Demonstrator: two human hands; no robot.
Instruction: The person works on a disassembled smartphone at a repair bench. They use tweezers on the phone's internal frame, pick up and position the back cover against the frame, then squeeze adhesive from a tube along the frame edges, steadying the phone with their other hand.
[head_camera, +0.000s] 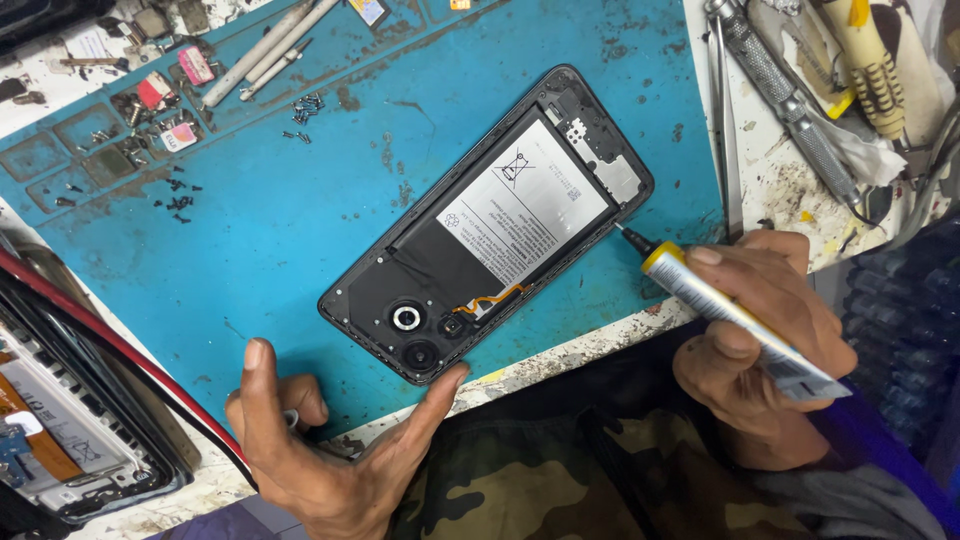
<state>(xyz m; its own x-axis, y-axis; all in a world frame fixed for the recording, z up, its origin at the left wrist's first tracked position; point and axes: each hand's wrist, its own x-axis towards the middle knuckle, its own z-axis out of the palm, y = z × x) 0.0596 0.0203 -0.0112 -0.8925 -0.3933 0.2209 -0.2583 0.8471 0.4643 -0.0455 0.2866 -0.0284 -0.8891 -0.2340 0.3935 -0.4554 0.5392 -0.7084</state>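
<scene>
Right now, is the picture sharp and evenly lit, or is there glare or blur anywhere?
Head view: the opened phone on the blue mat is sharp and evenly lit, with mild sheen on its battery; edges bend slightly, and the right hand holding the glue tube looks softer.

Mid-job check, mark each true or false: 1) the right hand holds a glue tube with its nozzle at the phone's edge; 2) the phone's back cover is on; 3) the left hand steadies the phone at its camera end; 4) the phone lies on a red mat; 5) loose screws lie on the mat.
1) True: the right hand holds the glue tube, nozzle at the open phone frame.
2) False: the cover is off; the battery shows.
3) True: the left hand touches the camera-end corner.
4) False: the mat is blue.
5) True: small screws lie near its top.
</scene>
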